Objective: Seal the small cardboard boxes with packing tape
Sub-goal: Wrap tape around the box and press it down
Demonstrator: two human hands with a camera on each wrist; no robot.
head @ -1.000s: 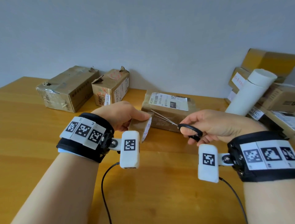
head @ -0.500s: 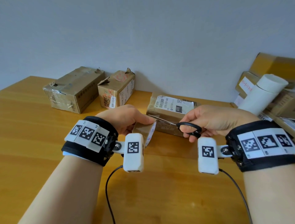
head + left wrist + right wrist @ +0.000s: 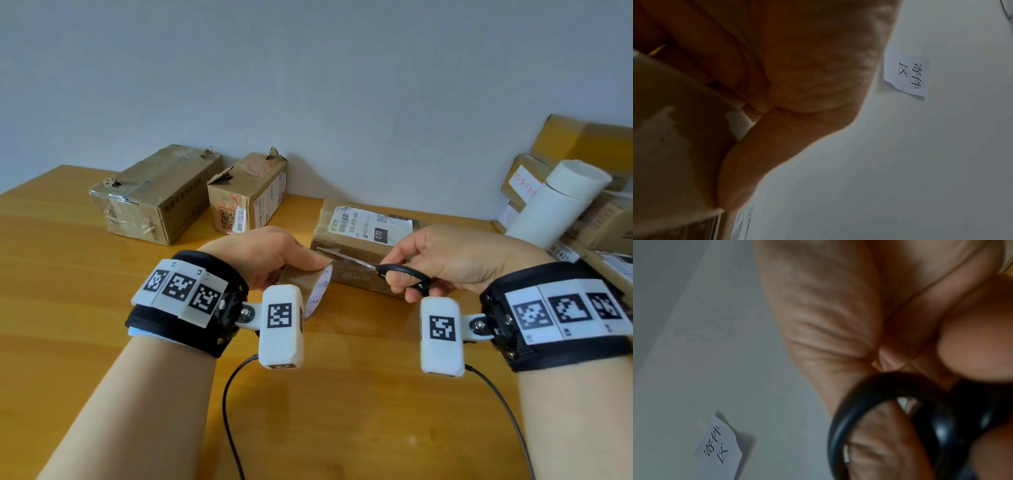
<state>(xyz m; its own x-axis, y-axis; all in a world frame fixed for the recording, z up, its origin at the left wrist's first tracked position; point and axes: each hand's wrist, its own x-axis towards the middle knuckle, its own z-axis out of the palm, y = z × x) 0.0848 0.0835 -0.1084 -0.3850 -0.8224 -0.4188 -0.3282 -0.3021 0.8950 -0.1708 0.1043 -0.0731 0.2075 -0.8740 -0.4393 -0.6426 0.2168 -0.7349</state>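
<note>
Above the table (image 3: 85, 308), near its middle: both hands raised, w/ tools between them. Left hand (image 3: 260, 255), fingers (image 3: 301, 262) curled over the tape roll (image 3: 308, 284), thumb side hidden; the left wrist view shows the palm wrapped on the roll's brown face (image 3: 674, 146). Right hand (image 3: 455, 253), fingers through the black loops of the scissors (image 3: 404, 274), gripping; the right wrist view confirms a loop (image 3: 869, 418) round a finger. Blades (image 3: 342, 257) look nearly closed, tips at the roll's upper edge, approx. touching; exact contact can't be told.

Step in hand (judged): cutting or freeing the tape end at the roll, i.e. prep for sealing; no strip seen laid on a box yet. Next move likely calls for a steady roll, blades square across the tape width, then carrying the free end to the box w/o letting it fold on itself.

Orientation: scissors' long axis runs right-to-left, tips pointing left and slightly away from the person. Roll held on edge, its hole facing right.

Target box (image 3: 363, 236) w/ white label lies flat just behind the hands, long axis left-right. Two more boxes (image 3: 157, 202) (image 3: 250, 195) stand further left by the wall.
</note>
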